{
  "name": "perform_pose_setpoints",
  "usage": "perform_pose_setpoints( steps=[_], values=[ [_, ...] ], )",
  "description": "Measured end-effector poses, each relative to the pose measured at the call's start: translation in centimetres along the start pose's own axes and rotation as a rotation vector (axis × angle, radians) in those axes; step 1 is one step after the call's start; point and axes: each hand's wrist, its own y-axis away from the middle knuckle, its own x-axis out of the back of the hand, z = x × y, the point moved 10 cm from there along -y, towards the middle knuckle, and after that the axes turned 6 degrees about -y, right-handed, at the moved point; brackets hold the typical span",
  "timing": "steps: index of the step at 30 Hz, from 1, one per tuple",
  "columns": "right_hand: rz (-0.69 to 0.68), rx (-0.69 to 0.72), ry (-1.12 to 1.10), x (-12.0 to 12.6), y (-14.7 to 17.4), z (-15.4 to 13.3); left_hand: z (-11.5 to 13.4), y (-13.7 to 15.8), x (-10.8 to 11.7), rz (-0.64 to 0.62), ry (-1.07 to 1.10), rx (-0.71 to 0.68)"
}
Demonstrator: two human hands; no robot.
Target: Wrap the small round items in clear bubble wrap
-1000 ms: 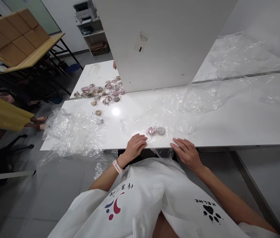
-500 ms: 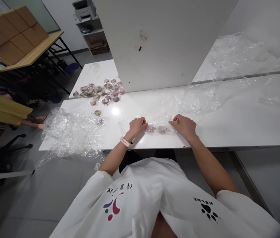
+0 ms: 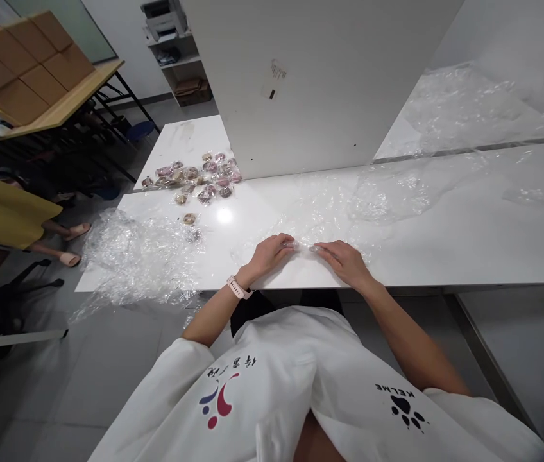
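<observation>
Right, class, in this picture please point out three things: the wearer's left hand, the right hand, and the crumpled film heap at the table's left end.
Left hand (image 3: 267, 255): head view, back of the hand.
Right hand (image 3: 348, 262): head view, back of the hand.
Film heap (image 3: 141, 260): head view, middle of the heap.

Room over white table (image 3: 445, 253) right of right hand (image 3: 346, 262); upright panel (image 3: 324, 83) blocks far side; film heap (image 3: 140, 256) left.
</observation>
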Motion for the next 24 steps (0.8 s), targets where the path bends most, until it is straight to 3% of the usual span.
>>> perform_pose_setpoints(
  steps=[4, 7, 10, 13, 16, 20, 24],
  values=[
    [-0.022, -0.286, -0.089, 0.6, -1.4, 2.8, -1.3, -2.3, 0.3, -0.048, -0.018, 0.197],
    [0.04, -0.378, 0.064, 1.7, -1.9, 3.5, -1.5, -3.2, 1.0, -0.039, -0.2, 0.29],
    [0.131, -0.184, 0.231, 2.8, -1.6, 1.6, 1.0, -2.5, 2.4, 0.103, -0.371, 0.089],
    [0.045, 0.078, 0.238, 1.6, 0.0, -0.1, 3.0, -0.1, 1.1, 0.077, -0.384, -0.196],
    [0.033, 0.142, 0.2, 1.3, 1.4, 0.1, 2.0, 1.2, 0.3, 0.049, -0.313, -0.223],
    [0.082, 0.01, 0.148, 2.5, 0.6, 0.9, -0.3, 0.1, 1.8, 0.09, -0.19, -0.043],
    [-0.075, -0.273, 0.01, 2.0, -1.2, 2.8, -1.4, -2.5, 2.4, -0.03, -0.151, 0.092]
  ],
)
